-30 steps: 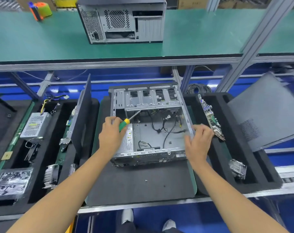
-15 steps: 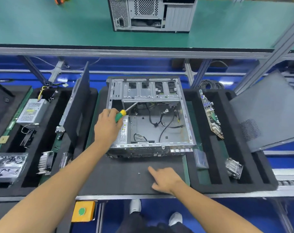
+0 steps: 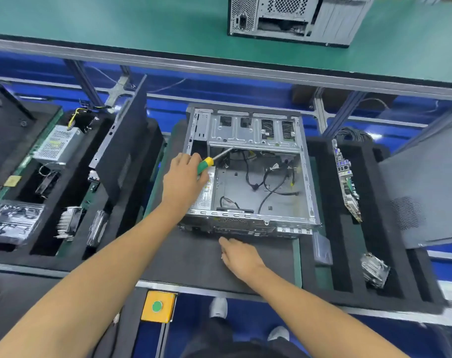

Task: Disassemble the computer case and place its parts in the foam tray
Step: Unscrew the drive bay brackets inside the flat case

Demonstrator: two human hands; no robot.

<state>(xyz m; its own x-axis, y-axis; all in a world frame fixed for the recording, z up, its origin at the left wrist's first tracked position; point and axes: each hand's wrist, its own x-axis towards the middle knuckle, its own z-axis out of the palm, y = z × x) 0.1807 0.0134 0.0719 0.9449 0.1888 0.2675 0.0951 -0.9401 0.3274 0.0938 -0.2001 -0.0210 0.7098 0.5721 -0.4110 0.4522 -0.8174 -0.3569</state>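
Screwdriver in the left hand, fingers wrapped round the green and yellow handle; the shaft runs up and to the right from that grip, its tip reaching under the drive cage at the far end of the case. Case lies open side up on the dark mat, long axis running away from the person, so nearly all of it sits right of and beyond the left grip, which rests on the case's near-left wall. Loose black cables lie on the case floor, right of the screwdriver handle.

Right hand is down on the mat, just in front of the case's near panel. Its fingers point toward the case and look bent at the tips, but whether they pinch something small off the mat I cannot tell.

Foam tray with the board standing in a slot lies right of the right hand, so that hand is the nearer one for dropping parts there. Another tray lies left of the left hand, holding a power supply.

My guess: the next screw is under the cage, along the shaft's line.
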